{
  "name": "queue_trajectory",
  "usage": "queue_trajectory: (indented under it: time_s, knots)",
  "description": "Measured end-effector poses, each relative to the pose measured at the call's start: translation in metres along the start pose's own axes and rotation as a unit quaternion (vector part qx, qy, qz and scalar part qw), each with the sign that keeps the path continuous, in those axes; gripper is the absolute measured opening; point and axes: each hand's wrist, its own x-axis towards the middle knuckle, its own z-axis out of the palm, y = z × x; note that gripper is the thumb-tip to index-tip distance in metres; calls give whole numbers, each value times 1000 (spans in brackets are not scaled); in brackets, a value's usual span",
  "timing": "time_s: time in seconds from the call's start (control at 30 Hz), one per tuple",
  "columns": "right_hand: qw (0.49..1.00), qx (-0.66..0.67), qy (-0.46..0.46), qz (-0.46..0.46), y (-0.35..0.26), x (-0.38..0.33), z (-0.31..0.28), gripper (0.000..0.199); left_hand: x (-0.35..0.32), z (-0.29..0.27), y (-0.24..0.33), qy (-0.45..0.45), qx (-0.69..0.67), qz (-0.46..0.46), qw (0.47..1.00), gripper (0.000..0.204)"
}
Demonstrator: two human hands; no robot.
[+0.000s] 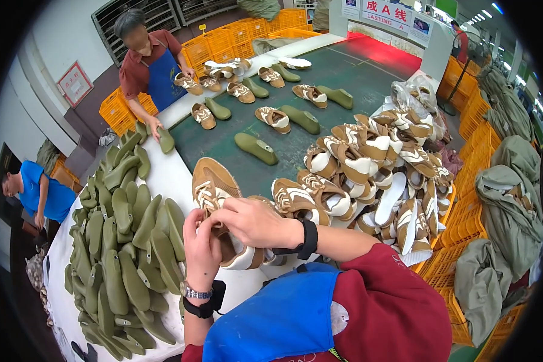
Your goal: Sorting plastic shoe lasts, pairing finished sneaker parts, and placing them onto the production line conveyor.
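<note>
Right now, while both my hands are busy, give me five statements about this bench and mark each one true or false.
1. Your left hand and right hand are both at one brown-and-white lace-up shoe. True.
2. The green, foot-shaped lasts are piled on your right. False: they are piled on your left.
3. A silver metal wristwatch is on your right wrist. False: it is on your left wrist.
4. Orange plastic crates stand along your right side. True.
5. The co-worker across the bench wears a yellow apron. False: the apron is blue.
</note>
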Motion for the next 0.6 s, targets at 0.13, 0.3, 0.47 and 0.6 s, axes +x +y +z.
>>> queue_trajectory:
  time_s: [0.13,0.3,0.47,0.6]
  knots:
    - [1000,-2,5,2,-6,-1,-6,24,8,1,10,57,-74,-62,994,28]
    - [994,25,77,73,-8,-4,-5,26,6,4,10,77,-58,-47,994,29]
    - [988,71,85,106,-3,-4,-5,22,4,4,5,59,-195,-66,977,20]
    - [955,142,155,210,6,-1,-9,16,-4,-8,-6,-2,-291,-4,957,16]
